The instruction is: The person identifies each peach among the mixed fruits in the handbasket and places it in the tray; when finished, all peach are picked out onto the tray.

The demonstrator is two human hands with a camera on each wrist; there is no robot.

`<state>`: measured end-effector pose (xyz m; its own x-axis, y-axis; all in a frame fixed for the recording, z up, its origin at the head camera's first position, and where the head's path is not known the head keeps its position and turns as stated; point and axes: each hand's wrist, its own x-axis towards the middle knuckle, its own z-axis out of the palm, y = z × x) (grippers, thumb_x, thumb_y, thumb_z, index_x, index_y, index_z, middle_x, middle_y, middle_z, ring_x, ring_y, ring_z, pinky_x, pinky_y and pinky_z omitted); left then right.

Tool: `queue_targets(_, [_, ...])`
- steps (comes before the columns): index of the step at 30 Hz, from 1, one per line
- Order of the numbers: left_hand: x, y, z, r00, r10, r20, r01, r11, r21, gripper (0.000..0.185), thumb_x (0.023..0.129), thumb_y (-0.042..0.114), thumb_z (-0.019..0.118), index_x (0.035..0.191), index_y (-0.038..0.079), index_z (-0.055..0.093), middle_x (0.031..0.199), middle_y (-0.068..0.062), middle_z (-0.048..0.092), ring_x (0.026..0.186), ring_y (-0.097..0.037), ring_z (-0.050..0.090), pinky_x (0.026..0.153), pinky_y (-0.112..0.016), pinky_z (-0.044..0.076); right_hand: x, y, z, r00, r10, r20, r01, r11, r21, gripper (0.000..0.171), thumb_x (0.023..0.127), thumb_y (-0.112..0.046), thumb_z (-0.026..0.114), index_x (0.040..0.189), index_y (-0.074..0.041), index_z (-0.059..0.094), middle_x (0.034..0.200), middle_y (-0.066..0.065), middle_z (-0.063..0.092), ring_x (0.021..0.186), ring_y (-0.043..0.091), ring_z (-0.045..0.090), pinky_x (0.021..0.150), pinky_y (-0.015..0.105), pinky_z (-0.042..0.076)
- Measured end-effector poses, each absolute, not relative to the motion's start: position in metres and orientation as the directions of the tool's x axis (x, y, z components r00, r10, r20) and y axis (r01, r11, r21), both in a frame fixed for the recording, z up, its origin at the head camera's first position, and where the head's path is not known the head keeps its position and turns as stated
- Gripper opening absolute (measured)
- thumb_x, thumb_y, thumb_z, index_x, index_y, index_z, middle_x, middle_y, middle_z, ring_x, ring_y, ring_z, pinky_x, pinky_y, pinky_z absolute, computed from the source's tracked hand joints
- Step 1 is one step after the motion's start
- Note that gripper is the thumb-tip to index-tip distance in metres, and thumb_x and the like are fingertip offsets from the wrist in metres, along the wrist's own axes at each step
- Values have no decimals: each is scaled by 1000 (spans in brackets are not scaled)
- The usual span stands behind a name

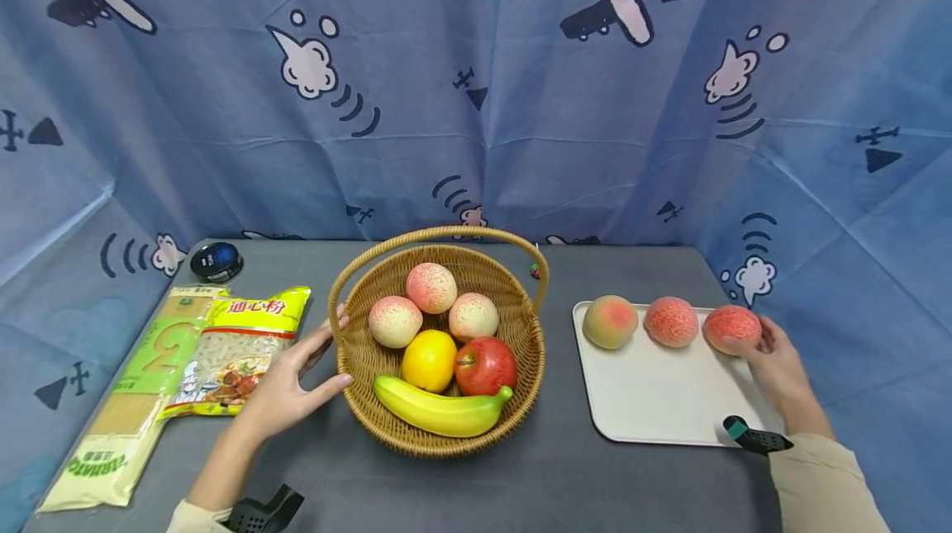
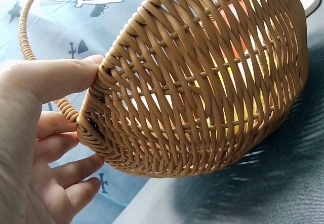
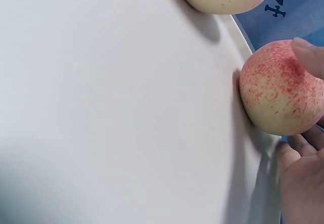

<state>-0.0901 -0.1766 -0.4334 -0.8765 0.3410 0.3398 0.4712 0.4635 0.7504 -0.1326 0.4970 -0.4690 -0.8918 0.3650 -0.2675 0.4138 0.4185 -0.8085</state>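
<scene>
A round wicker basket (image 1: pixel 534 351) with a tall arched handle holds several fruits: three pale pink-speckled peaches (image 1: pixel 431 288), a yellow lemon-like fruit (image 1: pixel 429 361), a red apple-like fruit (image 1: pixel 486 366) and a banana (image 1: pixel 442 407). My left hand (image 1: pixel 286 388) grips the basket's left edge at the foot of the handle; in the left wrist view its thumb (image 2: pixel 68 75) lies against the rim. At the right, my right hand (image 1: pixel 784 368) holds a red-speckled peach (image 3: pixel 278 87) between thumb and fingers, at the far right corner of a white tray (image 1: pixel 662 401).
Two more peaches, one greenish-orange (image 1: pixel 610 321) and one red-speckled (image 1: pixel 671 321), sit along the tray's far edge. Left of the basket lie a yellow pasta bag (image 1: pixel 238 347) and a long noodle packet (image 1: pixel 126 401). A round black object (image 1: pixel 216 262) stands behind them. Patterned blue cloth (image 1: pixel 416 169) hangs behind the table.
</scene>
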Motion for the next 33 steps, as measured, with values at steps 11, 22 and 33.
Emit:
queue_targets(11, [-90,-175,-434,-852,356,384,513,423,747,67,81,5,72,141,0,42,152,-15,34,135,4,30,102,-7,32,-122,496,-467,-905,410,-115,296,412,-862,93,91,-32,62,153,-10,-5,160,9,-7,146,22,-5,119,24,5])
queue_targets(22, [-89,-176,-434,-862,351,366,497,449,742,67,81,7,72,141,2,42,152,-14,34,134,6,30,101,-7,33,-141,526,-497,-920,351,175,16,478,-878,86,85,-18,71,152,-27,18,157,-8,21,143,4,18,113,10,17])
queue_targets(33, [-89,-176,-433,-876,349,333,472,481,739,67,84,11,71,143,4,41,152,-12,35,134,5,29,101,-8,33,-103,391,-389,-930,75,359,-308,374,-875,75,80,16,64,145,-6,33,144,1,42,131,2,37,106,7,30])
